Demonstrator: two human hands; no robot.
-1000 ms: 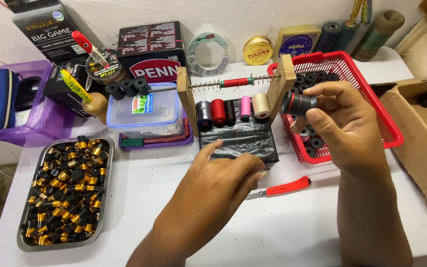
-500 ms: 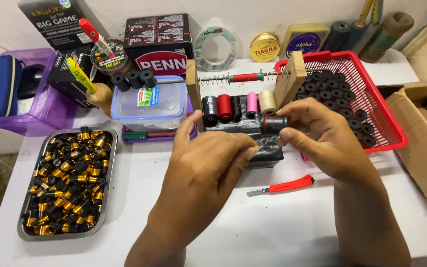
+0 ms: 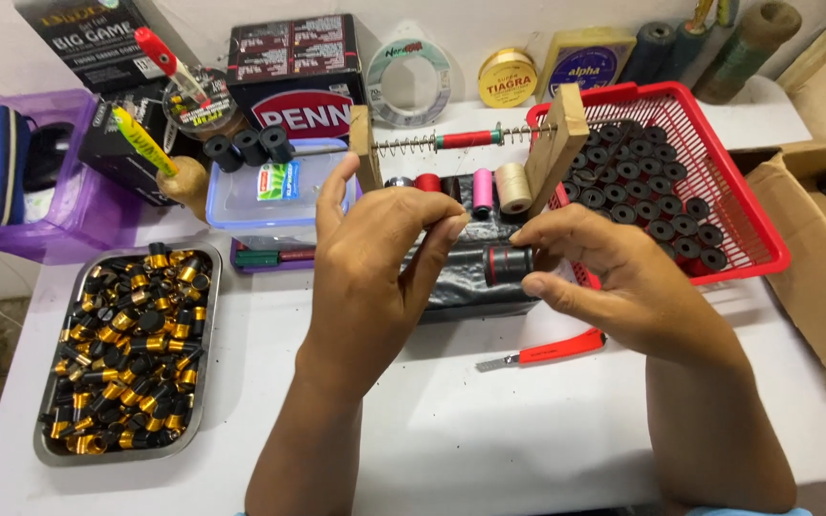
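My right hand point(image 3: 614, 277) pinches a short black cylinder with a red band point(image 3: 506, 263) between thumb and fingers, just above a black base point(image 3: 475, 287) on the white table. My left hand point(image 3: 375, 258) hovers beside it, fingers spread and thumb near the cylinder's left end; whether it touches is hard to tell. Behind the hands stands a wooden jig point(image 3: 566, 139) with a spring rod point(image 3: 451, 141) and thread spools point(image 3: 513, 186) in red, pink and cream.
A red basket point(image 3: 748, 205) of black cylinders sits at right, a cardboard box point(image 3: 815, 258) beyond it. A metal tray point(image 3: 126, 354) of black-and-gold parts lies at left. A red-handled blade point(image 3: 552, 351) lies near my right wrist. Boxes, line spools and a purple bin point(image 3: 21, 182) line the back.
My right hand brought the black cylinder from over the red basket down toward the table's middle. My left hand rose off the black base and opened beside the cylinder.
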